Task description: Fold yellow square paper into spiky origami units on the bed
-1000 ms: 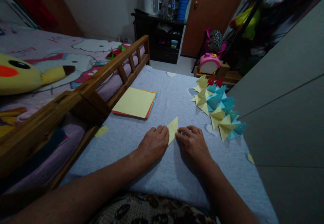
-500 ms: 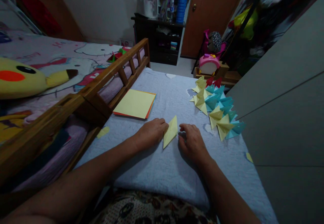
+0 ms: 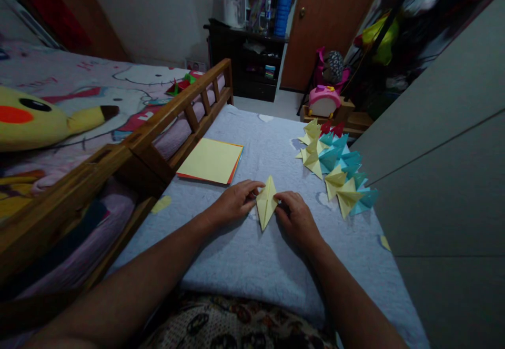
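Observation:
A pale yellow origami piece (image 3: 267,204), folded into a long diamond with a crease down its middle, lies near the front of the cloth-covered surface. My left hand (image 3: 236,201) has its thumb and fingers closed on the diamond's left corner. At the opposite corner, the curled fingers of my right hand (image 3: 296,215) pinch the paper's edge. Beyond my left hand lies a stack of square paper (image 3: 211,161), yellow on top with orange edges showing beneath. To the right stand several folded paper figures (image 3: 342,165) in yellow, blue and red.
A wooden bed rail (image 3: 158,122) runs along the left, with a yellow plush toy (image 3: 43,120) on the bed behind it. A pale cabinet (image 3: 445,191) borders the right side. The surface wears a light blue cloth (image 3: 252,265).
The yellow diamond has turned more upright and now shows its creased face. My right hand has moved left onto its edge; my left fingers have shifted to its left corner.

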### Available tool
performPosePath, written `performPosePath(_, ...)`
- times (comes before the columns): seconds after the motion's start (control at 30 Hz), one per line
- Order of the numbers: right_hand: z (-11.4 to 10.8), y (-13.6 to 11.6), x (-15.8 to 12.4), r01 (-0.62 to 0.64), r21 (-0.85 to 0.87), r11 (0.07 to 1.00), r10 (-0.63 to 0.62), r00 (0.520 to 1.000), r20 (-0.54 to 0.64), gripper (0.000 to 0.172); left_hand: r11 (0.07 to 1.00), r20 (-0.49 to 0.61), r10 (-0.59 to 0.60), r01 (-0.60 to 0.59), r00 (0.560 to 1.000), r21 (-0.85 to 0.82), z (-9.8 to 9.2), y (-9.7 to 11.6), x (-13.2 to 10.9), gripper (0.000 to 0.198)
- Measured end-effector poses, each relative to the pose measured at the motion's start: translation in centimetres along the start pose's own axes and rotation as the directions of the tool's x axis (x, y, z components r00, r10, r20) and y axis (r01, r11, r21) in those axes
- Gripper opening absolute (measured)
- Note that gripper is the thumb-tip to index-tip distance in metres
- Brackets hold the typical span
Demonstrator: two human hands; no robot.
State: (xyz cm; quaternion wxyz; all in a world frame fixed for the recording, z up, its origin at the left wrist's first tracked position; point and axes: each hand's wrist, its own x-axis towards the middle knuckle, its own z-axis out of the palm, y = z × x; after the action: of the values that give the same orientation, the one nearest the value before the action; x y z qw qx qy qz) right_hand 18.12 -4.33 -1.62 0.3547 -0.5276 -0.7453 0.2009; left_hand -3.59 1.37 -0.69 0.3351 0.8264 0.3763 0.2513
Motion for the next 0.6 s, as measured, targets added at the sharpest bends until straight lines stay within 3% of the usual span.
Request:
performPosePath(0.17, 0.0, 0.4, 0.3, -0.157, 0.288, 0.945, 0.169, 0.986, -0.015, 0.022, 0.999, -0.005, 0.030, -0.030, 1.000, -0.042, -0.2, 0.4, 0.1, 0.042)
performPosePath(0.33, -0.2, 0.5, 0.6, -0.315, 0.574, 0.756, 0.347, 0.936, 0.057, 0.028, 0.993, -0.041, 0.102, -0.104, 0.994, -0.063, -0.3, 0.5, 0.0, 0.029)
performPosePath(0.6, -0.7, -0.6, 0.8, -0.297, 0.744, 0.598, 0.347, 0.933, 0.094, 0.051, 0.987, -0.063, 0.105, -0.112, 0.992, -0.113, 0.0, 1.2, 0.0, 0.012)
